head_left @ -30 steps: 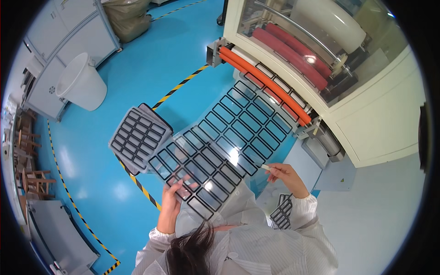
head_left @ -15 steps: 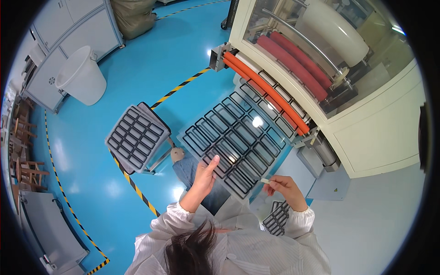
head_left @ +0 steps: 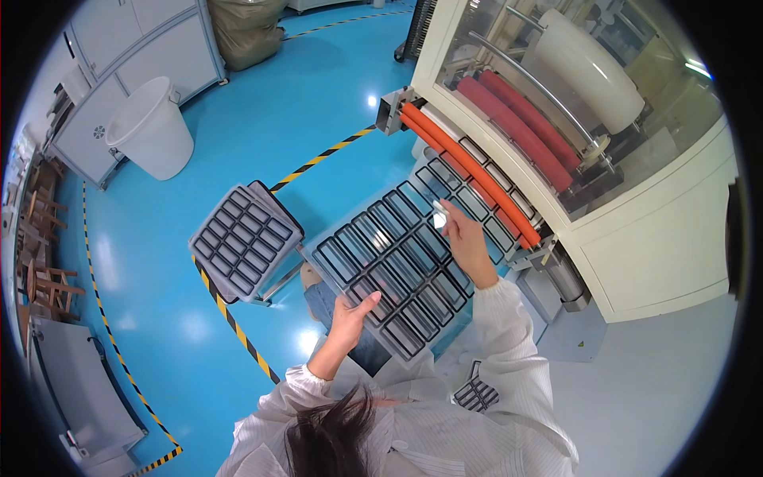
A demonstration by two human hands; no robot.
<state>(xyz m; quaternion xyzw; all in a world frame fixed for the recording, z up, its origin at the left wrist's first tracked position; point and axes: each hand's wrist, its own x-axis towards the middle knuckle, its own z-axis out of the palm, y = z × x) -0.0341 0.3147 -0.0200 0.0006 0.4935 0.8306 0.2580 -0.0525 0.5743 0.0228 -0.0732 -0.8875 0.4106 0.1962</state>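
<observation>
My left hand [head_left: 348, 324] grips the near-left edge of a clear plastic sheet [head_left: 407, 308] printed with rows of black rectangular frames, its thumb lying on top. Between the fingertips of my right hand [head_left: 470, 248] is a small whitish tool [head_left: 439, 207], whose exact kind I cannot make out. The tool is over the far right part of the sheet, close to a framed stretch of film [head_left: 485, 208] that comes from under an orange roller [head_left: 473, 175]. Whether the tool touches the sheet cannot be told.
A cream machine [head_left: 636, 230] with red rollers [head_left: 520, 127] and a white film roll [head_left: 592, 71] stands at right. To my left, a stool carries a stack of similar framed sheets [head_left: 242, 238]. A white bucket [head_left: 155, 135] is farther back. More framed pieces [head_left: 477, 393] lie beside my right sleeve.
My right hand has moved with the tool from the sheet's near right corner up to its far side, near the roller. My left hand still holds the sheet, which has shifted slightly.
</observation>
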